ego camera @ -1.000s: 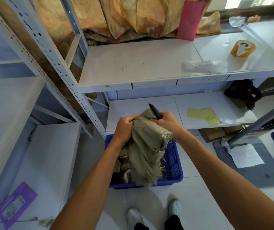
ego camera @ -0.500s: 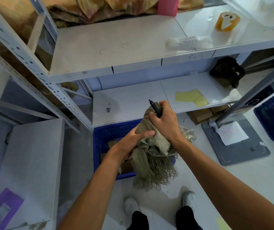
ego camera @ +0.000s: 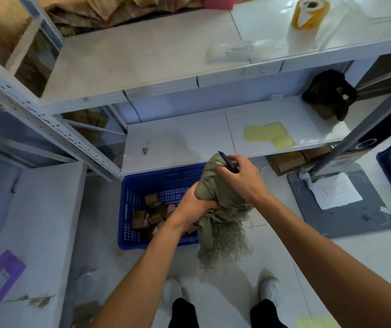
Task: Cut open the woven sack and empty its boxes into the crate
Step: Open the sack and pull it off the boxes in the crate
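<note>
Left hand (ego camera: 195, 204) is clenched round the middle of the crumpled olive-green woven sack (ego camera: 215, 209); right hand (ego camera: 239, 178) grips its upper part w/ a slim black cutter (ego camera: 228, 162) pinched in the fingers. Sack hangs frayed end down over the near right corner of the blue perforated plastic crate (ego camera: 156, 183) on the floor. Small brown cardboard boxes (ego camera: 149, 214) lie inside the crate, just left of the sack.

handwritten "3-3" on upper shelf edge (ego camera: 252, 73), red scrawl on paper sheet (ego camera: 335, 191) unreadable
</note>
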Available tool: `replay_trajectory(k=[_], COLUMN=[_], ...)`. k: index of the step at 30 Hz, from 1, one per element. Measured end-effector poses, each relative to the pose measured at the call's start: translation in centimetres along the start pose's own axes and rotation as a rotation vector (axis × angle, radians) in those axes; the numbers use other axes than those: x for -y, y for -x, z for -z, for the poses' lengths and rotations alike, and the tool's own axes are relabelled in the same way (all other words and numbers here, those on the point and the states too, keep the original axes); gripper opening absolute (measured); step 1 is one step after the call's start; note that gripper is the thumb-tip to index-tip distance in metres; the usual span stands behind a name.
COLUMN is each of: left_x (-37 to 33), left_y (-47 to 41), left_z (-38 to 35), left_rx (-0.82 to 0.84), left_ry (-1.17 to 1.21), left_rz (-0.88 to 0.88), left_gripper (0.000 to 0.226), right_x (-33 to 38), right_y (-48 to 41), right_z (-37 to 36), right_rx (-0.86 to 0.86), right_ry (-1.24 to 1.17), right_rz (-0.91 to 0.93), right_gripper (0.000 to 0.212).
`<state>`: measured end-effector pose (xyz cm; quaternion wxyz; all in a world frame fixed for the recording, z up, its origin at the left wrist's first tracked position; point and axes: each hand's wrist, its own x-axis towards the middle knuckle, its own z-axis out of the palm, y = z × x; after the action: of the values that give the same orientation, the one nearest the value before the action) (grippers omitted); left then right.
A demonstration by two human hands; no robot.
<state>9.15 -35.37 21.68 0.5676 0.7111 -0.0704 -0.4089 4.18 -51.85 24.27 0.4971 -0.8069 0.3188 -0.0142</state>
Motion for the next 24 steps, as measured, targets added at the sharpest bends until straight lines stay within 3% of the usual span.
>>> replay_trajectory(k=[3, 6, 12, 18, 24], left_x=[2.1, 4.5, 11.5, 18.5, 24.2], left_y=[-2.8, -6.1, -13.1, -19.2, -24.8], left_z=[-3.4, -6.3, -11.0, -12.9, -14.0], left_rx=[-0.062, -0.092, -0.159, -0.231, -0.207], left_ry=[0.084, 0.163, 0.237, 0.262, 0.294], left_rz=[0.097, 0.207, 0.349, 0.418, 0.42], left_gripper=[0.054, 0.045, 0.045, 0.033, 0.03], right_x=[-6.0, -12.2, -23.0, -29.9, -34.9], right_y=[-1.5, -3.4, -7.9, -11.4, -13.9], right_z=[2.8, 4.4, 4.1, 0.8, -1.0], right_rx=[0.042, 0.127, 0.169, 0.224, 0.216], right_ry=[0.033, 0.029, -0.133, -0.125, -0.112], right_rz=[-0.125, -0.162, -0.231, -0.276, -0.291], right_gripper=[0.106, 0.116, 0.11, 0.067, 0.071])
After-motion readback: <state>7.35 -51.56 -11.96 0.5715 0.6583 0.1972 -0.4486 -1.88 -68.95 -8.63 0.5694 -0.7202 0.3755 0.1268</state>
